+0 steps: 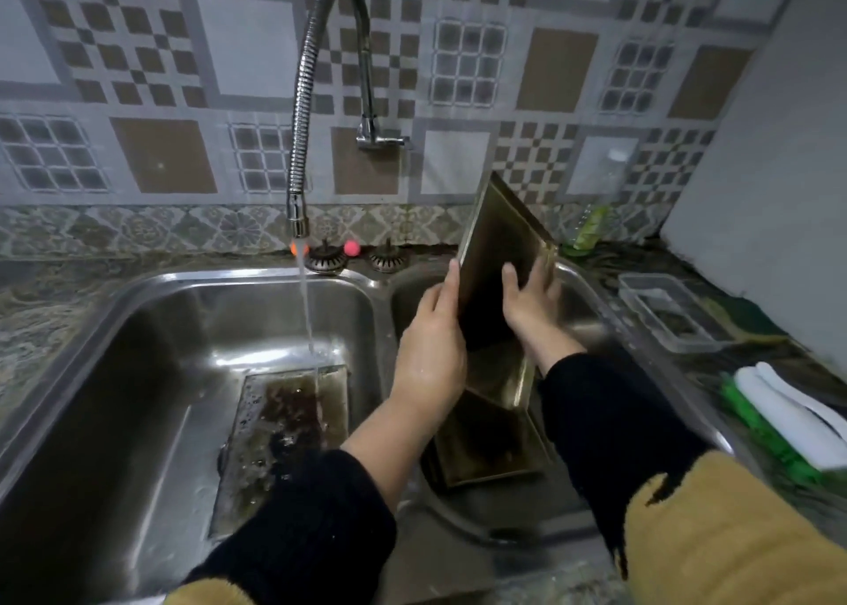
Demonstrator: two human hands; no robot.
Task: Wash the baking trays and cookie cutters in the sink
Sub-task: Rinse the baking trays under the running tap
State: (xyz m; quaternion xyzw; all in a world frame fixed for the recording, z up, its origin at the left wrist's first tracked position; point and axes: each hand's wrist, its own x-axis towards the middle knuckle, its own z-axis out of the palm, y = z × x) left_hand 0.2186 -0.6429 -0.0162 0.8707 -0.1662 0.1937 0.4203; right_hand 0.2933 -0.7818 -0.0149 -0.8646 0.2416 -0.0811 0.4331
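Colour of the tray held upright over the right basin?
Dull gold, brassy metal tray, darker toward the bottom. Only the head view shows it.

Your hands work over a double steel sink (137, 302) set in a patterned counter (36, 302); right of them lie a clear container (669, 311) and white-green brush (779, 416).
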